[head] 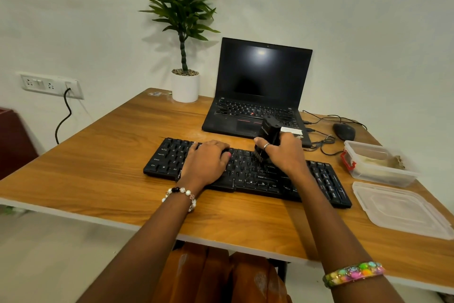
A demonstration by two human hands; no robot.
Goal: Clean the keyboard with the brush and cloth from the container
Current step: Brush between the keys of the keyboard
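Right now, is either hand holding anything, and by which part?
The right hand holds the black brush around its body, bristles down on the keyboard. The left hand holds nothing; it lies flat on the keys.

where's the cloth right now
In the head view the cloth lies inside the open container at the table's right edge, right of the keyboard, with the lid just in front.

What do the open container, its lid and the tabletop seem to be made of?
The rectangular clear container and flat clear lid: likely translucent plastic, since the table shows through them. The brown tabletop: wood-grain surface with pale edge, probably laminate, slightly glossy.
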